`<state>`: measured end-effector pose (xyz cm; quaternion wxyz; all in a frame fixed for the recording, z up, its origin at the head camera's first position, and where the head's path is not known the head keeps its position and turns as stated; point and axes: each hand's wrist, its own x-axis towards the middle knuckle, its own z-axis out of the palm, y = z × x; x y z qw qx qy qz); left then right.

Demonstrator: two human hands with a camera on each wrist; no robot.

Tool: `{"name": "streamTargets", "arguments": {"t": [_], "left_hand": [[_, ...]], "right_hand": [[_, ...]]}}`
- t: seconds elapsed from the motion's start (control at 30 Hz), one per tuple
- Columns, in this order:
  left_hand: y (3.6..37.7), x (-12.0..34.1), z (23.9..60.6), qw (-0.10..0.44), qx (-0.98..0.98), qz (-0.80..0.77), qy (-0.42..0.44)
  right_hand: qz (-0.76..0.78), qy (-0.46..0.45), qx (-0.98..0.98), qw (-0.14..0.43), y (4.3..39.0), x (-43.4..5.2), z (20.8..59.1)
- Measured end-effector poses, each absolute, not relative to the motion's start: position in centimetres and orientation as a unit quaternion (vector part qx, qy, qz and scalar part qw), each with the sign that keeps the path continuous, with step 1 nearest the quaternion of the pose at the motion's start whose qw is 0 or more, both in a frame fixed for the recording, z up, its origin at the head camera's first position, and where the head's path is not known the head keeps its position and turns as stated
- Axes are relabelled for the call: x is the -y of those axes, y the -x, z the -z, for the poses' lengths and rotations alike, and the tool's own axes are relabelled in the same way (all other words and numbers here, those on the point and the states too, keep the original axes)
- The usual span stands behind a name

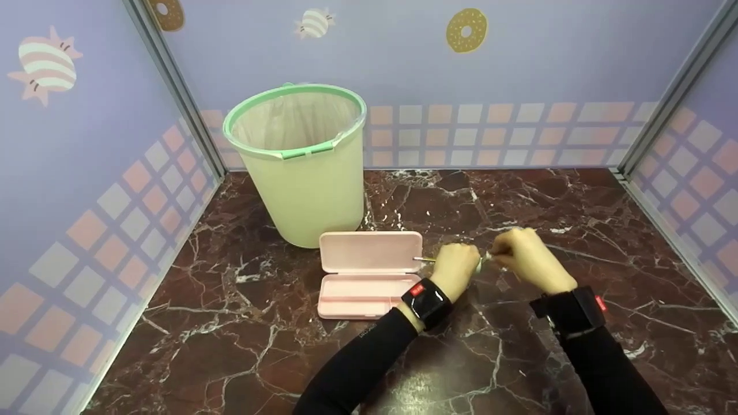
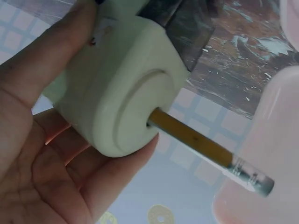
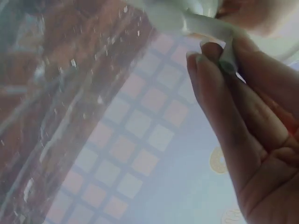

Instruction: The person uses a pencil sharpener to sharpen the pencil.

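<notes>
My left hand (image 1: 455,268) grips a cream pencil sharpener (image 2: 126,98), fingers (image 2: 37,140) wrapped round its body. A yellow pencil (image 2: 201,142) with a metal-banded eraser end sticks out of the sharpener's hole; in the head view its end (image 1: 424,260) points left over an open pink pencil case (image 1: 369,274). Just to the right, my right hand (image 1: 527,256) pinches the sharpener's pale crank handle (image 3: 205,23) between its fingertips (image 3: 219,60). Both hands hover above the dark marble table (image 1: 576,219). The head view hides the sharpener behind my left hand.
A pale green waste bin (image 1: 300,167) lined with a clear bag stands behind the case at the back left. Patterned walls close in the table on the left, back and right. The pink case's lid (image 2: 271,154) lies close under the pencil.
</notes>
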<state>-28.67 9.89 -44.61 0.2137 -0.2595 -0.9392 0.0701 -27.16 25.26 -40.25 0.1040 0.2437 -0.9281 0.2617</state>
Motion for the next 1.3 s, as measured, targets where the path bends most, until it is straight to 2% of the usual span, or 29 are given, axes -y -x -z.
{"name": "streamTargets", "arguments": {"t": [0.2,0.37,0.6,0.8,1.13,1.3], "left_hand": [[28.8,-9.6,44.7,0.211,0.938,-0.069,0.266],[28.7,-9.5,45.0,0.217,0.936,-0.080,0.266],[28.9,-9.4,45.1,0.236,0.929,-0.069,0.278],[29.0,-8.9,45.0,0.229,0.931,-0.060,0.279],[29.0,-9.1,44.8,0.221,0.937,-0.061,0.265],[28.9,-9.4,44.7,0.205,0.944,-0.070,0.250]], "right_hand": [[-0.232,-0.214,0.938,0.143,29.0,-24.6,40.3],[-0.224,-0.193,0.945,0.139,30.9,-24.6,41.9],[-0.222,-0.214,0.945,0.111,32.7,-24.8,44.3],[-0.225,-0.250,0.935,0.108,33.2,-24.7,45.0],[-0.246,-0.270,0.929,0.067,32.7,-24.5,46.2],[-0.277,-0.230,0.933,0.000,31.7,-25.0,46.0]]}}
